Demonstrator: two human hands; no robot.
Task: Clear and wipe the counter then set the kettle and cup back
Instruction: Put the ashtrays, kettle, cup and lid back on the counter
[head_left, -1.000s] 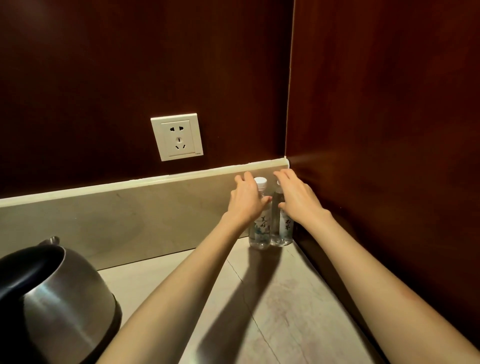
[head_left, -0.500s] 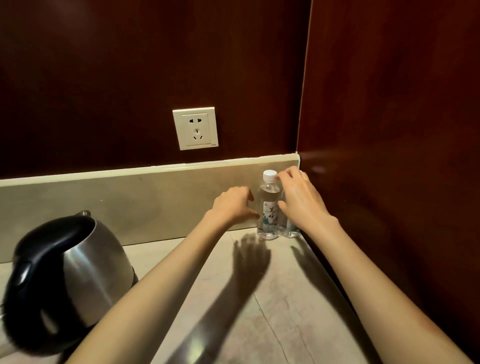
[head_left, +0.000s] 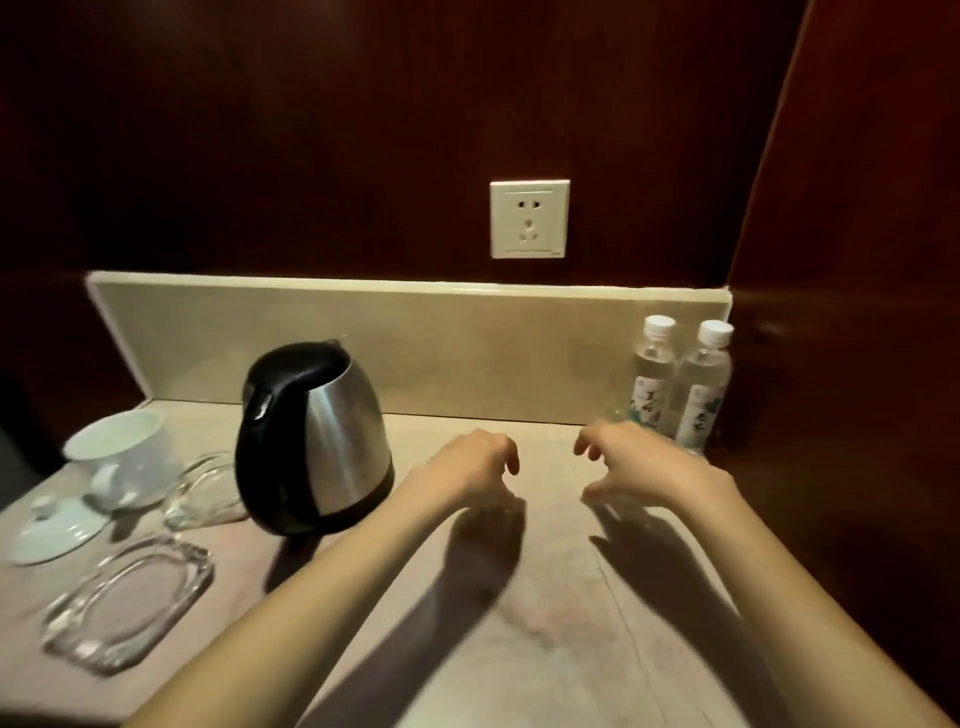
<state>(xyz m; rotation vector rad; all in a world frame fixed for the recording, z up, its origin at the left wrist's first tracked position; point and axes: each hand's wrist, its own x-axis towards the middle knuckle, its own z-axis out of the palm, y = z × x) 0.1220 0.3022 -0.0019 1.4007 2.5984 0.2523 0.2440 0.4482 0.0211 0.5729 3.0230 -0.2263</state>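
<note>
A steel kettle (head_left: 317, 441) with a black handle stands left of centre on the beige counter (head_left: 545, 623). A white cup (head_left: 117, 457) sits at the far left, its white lid (head_left: 52, 527) lying beside it. My left hand (head_left: 467, 470) hovers over the counter just right of the kettle, fingers loosely curled and holding nothing. My right hand (head_left: 644, 465) hovers beside it, also empty with loose fingers. Two water bottles (head_left: 678, 384) stand upright in the back right corner, apart from both hands.
A glass ashtray (head_left: 130, 608) lies at the front left and a second glass dish (head_left: 208, 488) sits between cup and kettle. A wall socket (head_left: 529, 218) is above the backsplash (head_left: 467, 348). Dark wood panels (head_left: 857, 312) close in the right side and back.
Both hands have let go of the two bottles and pulled back toward me over the counter. The view has swung left, bringing the kettle, cup and glass dishes into sight.
</note>
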